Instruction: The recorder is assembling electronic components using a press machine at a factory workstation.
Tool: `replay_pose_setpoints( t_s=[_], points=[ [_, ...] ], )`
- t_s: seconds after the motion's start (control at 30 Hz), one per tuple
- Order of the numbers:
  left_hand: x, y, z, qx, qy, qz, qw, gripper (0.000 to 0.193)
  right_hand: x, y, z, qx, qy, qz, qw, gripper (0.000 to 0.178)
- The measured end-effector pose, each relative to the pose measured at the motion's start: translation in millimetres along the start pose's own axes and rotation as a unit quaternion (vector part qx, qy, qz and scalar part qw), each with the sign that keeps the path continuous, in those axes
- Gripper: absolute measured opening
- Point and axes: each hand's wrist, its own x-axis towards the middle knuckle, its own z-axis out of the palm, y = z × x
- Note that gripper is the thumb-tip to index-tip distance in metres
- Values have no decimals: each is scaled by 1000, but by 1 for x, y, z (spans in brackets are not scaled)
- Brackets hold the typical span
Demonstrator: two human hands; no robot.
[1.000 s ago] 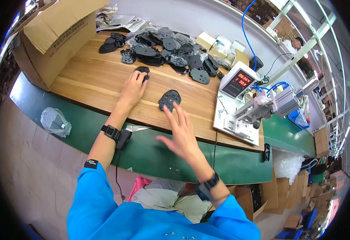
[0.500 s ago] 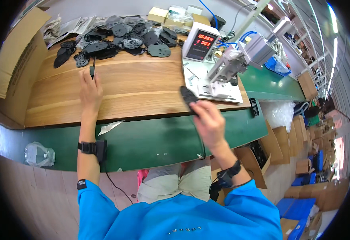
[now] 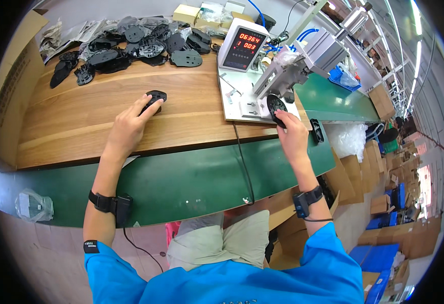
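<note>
Above the wooden board, my left hand [image 3: 129, 126] is closed on a small black plastic part [image 3: 157, 96], its fingers and thumb covering much of it. My right hand [image 3: 294, 136] pinches the lower end of a black oval plastic part [image 3: 275, 106], sole-shaped with openings in it. That part is tilted up at the white base plate [image 3: 237, 109] of a bench press [image 3: 283, 76], just below the press head. Whether it touches the fixture, I cannot tell. A heap of similar black parts [image 3: 185, 58] lies at the back of the board.
A white counter box [image 3: 243, 45] with a red display stands beside the press. At the left rises a cardboard box [image 3: 9, 96]. A black cable [image 3: 239, 152] hangs over the green table edge [image 3: 181, 202]. A clear plastic container [image 3: 34, 205] sits at the table's left end.
My right hand has carried its oval part rightward to the press. My left hand has moved right and nearer from the heap, with a black part in its fingers.
</note>
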Motion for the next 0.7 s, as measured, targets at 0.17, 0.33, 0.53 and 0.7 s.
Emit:
replay_pose_setpoints(
  t_s=[0.17,0.33,0.53,0.7],
  points=[
    [1,5,-2,-36,-24,-16,999,61,16,-1,-18,22,-79,28,996,42],
    [-1,9,-4,-65,-58,-41,995,60,10,-4,-14,38,-54,54,996,40],
    [-1,7,-7,-44,-66,-24,997,59,8,-9,-7,24,-10,51,998,36],
    [0,8,-10,-44,-69,-22,996,59,5,-11,-6,19,-23,76,997,36]
  ],
)
